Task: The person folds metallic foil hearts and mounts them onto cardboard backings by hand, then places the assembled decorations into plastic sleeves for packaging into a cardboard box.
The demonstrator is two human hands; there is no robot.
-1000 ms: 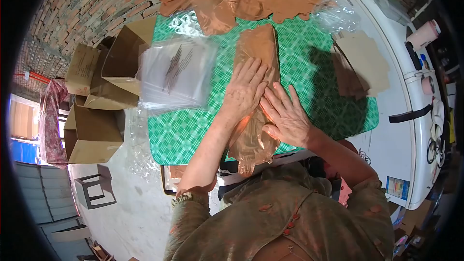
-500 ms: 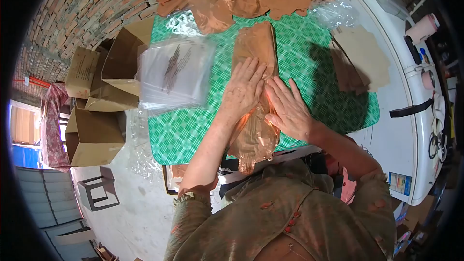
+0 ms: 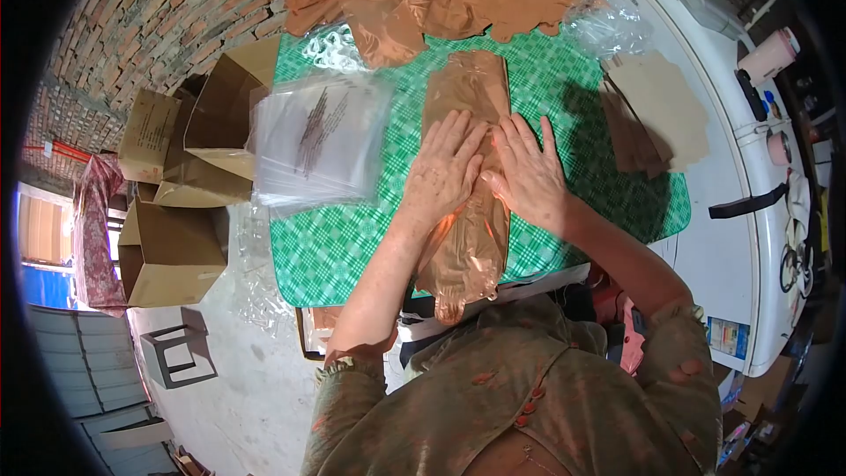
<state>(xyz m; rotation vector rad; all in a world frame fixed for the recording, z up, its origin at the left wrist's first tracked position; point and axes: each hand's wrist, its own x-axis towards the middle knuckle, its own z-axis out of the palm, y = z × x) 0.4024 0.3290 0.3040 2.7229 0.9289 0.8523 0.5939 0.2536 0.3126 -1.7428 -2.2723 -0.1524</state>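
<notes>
Where the long, shiny brown bundle [image 3: 467, 88] is laid on the green bench [image 3: 322, 251], it is touched by the left hand [image 3: 445, 167] and the right hand [image 3: 534, 178]. Nothing is held in either grip; both are spread flat. Smoothing seems to be done, and gentle, even pressing is probably called for next. Clear plastic [image 3: 322, 145] is stacked at the left.

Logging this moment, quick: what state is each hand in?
Left hand: open, palm down on the brown plastic bundle.
Right hand: open, palm down at the bundle's right edge.
</notes>
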